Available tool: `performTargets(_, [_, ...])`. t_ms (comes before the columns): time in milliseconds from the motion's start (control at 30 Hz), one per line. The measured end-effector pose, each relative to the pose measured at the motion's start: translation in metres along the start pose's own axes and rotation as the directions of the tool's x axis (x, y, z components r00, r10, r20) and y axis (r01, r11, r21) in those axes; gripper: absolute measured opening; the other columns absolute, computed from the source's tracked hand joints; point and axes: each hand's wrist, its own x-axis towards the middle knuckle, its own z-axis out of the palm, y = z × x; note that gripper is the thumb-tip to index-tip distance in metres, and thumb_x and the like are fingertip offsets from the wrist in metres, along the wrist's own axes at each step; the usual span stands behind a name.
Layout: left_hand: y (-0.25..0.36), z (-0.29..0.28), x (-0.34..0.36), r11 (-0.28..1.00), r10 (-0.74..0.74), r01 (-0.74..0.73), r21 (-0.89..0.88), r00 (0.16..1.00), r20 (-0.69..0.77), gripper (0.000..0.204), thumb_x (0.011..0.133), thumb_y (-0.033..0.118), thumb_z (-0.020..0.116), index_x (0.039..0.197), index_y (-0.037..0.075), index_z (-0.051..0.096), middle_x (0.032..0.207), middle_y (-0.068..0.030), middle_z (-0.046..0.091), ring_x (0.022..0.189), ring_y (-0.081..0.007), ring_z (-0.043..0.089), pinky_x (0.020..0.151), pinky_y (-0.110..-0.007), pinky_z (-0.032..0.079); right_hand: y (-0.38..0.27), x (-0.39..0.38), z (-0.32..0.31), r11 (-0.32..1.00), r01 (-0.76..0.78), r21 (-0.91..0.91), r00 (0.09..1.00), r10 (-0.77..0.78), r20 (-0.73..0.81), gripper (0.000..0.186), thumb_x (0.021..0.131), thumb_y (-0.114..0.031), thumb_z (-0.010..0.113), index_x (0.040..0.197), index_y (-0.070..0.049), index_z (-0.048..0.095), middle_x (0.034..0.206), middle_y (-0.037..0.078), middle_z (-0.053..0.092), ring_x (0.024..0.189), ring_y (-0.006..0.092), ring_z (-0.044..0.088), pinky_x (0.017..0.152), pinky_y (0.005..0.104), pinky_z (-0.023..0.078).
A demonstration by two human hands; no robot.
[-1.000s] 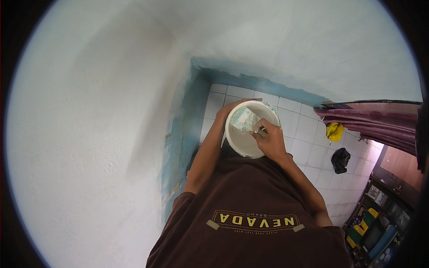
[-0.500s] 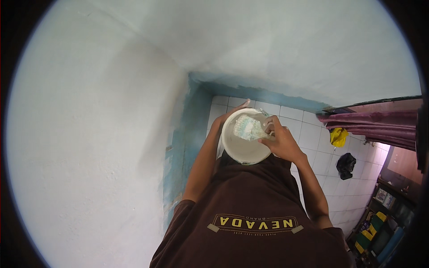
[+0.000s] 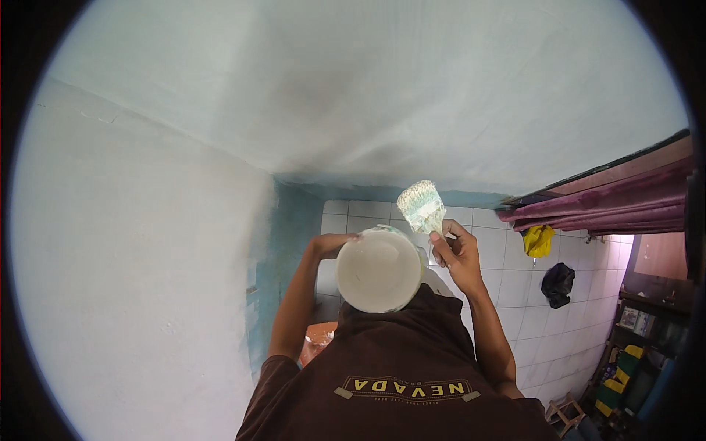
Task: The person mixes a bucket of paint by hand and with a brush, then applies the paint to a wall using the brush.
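Observation:
My right hand [image 3: 457, 253] grips the handle of a wide paintbrush [image 3: 421, 206], its bristles up and crusted with white and pale green paint. The brush is held clear of the bucket, toward the far wall. Against my body, a white paint bucket [image 3: 379, 270] with whitish paint inside is held by my left hand [image 3: 332, 245] at its left side. Most of the left fingers are hidden behind the bucket. Ahead and to the left, the walls [image 3: 412, 110] are coated whitish, with a blue-green band [image 3: 287, 228] along the bottom.
White floor tiles [image 3: 511, 294] lie below. Purple curtains [image 3: 603, 202] hang at the right, near a yellow bag [image 3: 537, 240] and a black plastic bag [image 3: 557, 285]. A cluttered shelf [image 3: 632, 345] and a wooden stool [image 3: 565, 413] stand lower right. Something orange [image 3: 318, 339] shows beside my left arm.
The paintbrush has come up out of the bucket and now points toward the far wall. The bucket sits lower and farther left in view, and the view itself has shifted.

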Motion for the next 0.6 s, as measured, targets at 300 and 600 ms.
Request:
performTargets(300, [-0.112,0.026,-0.062,0.849,-0.003,-0.089,-0.521,0.985,-0.173,0.074,0.080,0.032,0.065,0.143,-0.001,0.043,0.134,-0.0187,0.056,0.115,-0.0301,0.063,0.091,-0.042,0.056,-0.004,0.014,-0.026,0.998,-0.035,0.049,0.983,0.026,0.184,0.024,0.099,-0.018,0.063,0.116,-0.001,0.062,0.082,0.001,0.059,0.065,0.0060,0.050,0.057,0.0231,0.040])
performTargets(600, [-0.039,0.046,-0.053,0.377,0.420,-0.650,-0.660,0.755,-0.504,0.078,0.079,0.039,0.057,0.149,0.012,0.036,0.146,-0.0163,0.045,0.133,-0.0394,0.047,0.101,-0.064,0.042,-0.002,0.033,0.008,0.997,0.058,0.040,0.993,-0.062,0.100,0.021,0.102,-0.016,0.057,0.118,-0.002,0.053,0.093,0.004,0.061,0.074,0.0075,0.052,0.062,0.0255,0.045])
